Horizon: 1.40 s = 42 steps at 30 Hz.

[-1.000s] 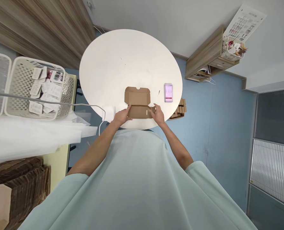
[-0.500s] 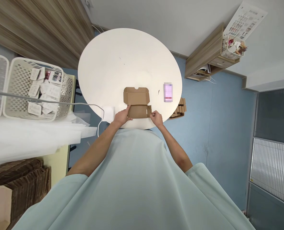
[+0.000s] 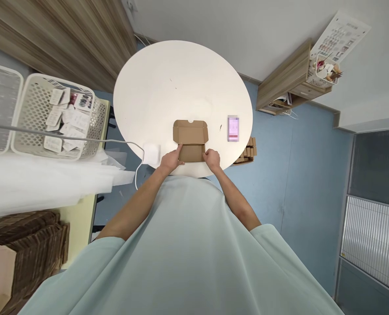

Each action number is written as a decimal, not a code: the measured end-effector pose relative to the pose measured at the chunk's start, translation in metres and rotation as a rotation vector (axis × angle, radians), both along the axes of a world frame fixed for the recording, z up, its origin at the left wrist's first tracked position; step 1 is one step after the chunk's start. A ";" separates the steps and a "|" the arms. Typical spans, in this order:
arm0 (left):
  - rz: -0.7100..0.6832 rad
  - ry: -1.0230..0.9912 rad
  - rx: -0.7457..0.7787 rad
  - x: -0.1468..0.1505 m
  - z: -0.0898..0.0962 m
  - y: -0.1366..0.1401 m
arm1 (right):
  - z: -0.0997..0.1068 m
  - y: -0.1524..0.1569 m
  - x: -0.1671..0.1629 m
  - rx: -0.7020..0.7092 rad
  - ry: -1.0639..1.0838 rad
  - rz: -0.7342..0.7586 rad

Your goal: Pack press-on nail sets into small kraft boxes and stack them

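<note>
A small brown cardboard box (image 3: 192,153) lies near the front edge of the white round table (image 3: 155,74), its lid (image 3: 191,135) folded back away from me. My left hand (image 3: 171,160) grips the box's left side, with the thumb along the inside of the wall. At the right end my right hand (image 3: 212,159) is closed on the side wall, fingers curled over it. The fingertips on the outer faces are hidden.
A phone with a pink screen (image 3: 233,128) lies on the table at the right. Left of the box sits a white square device (image 3: 151,154) with a cable. A basket of cards (image 3: 92,131) and stacked flat cardboard (image 3: 40,249) stand at the left; small boxes (image 3: 249,152) are beyond the table's right edge.
The flap at the box's right end, which stuck outward, is now folded in, and my right hand has closed over that side. My left hand keeps its hold. The whole view has shifted slightly.
</note>
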<state>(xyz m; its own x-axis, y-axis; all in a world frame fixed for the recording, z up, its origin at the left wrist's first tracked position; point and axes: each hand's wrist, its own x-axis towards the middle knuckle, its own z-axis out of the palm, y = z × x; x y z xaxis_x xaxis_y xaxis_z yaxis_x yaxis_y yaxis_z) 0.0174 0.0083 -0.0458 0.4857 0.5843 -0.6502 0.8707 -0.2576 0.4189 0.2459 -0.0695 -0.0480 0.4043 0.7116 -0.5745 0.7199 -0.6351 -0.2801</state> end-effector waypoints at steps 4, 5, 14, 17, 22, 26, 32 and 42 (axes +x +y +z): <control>0.027 -0.028 -0.005 0.001 -0.002 -0.004 | 0.001 0.006 -0.005 -0.024 -0.060 0.040; 0.034 -0.032 -0.008 0.002 -0.002 -0.005 | 0.001 0.007 -0.006 -0.022 -0.069 0.052; 0.046 -0.016 0.006 0.005 -0.001 -0.007 | 0.003 0.008 0.000 -0.019 -0.086 0.093; 0.036 -0.017 0.012 0.002 0.004 -0.012 | 0.007 0.003 0.005 -0.021 -0.085 0.091; 0.225 -0.072 0.113 -0.019 0.014 -0.025 | 0.014 -0.002 0.011 -0.003 -0.100 0.069; 0.596 -0.015 0.292 -0.048 0.011 -0.019 | 0.020 -0.002 0.013 0.030 -0.092 0.050; 0.841 0.106 0.204 -0.074 -0.012 0.009 | 0.027 0.002 0.014 0.068 -0.087 0.043; 0.748 0.087 0.201 -0.080 -0.018 0.020 | 0.032 -0.007 0.015 0.056 -0.079 -0.007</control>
<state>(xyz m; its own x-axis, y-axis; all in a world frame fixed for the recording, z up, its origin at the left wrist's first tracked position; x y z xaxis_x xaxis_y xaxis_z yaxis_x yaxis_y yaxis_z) -0.0631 0.0286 -0.0635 -0.1319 0.8473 -0.5144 0.8705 0.3473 0.3488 0.2610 -0.0761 -0.0160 0.4524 0.7384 -0.5001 0.7366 -0.6255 -0.2573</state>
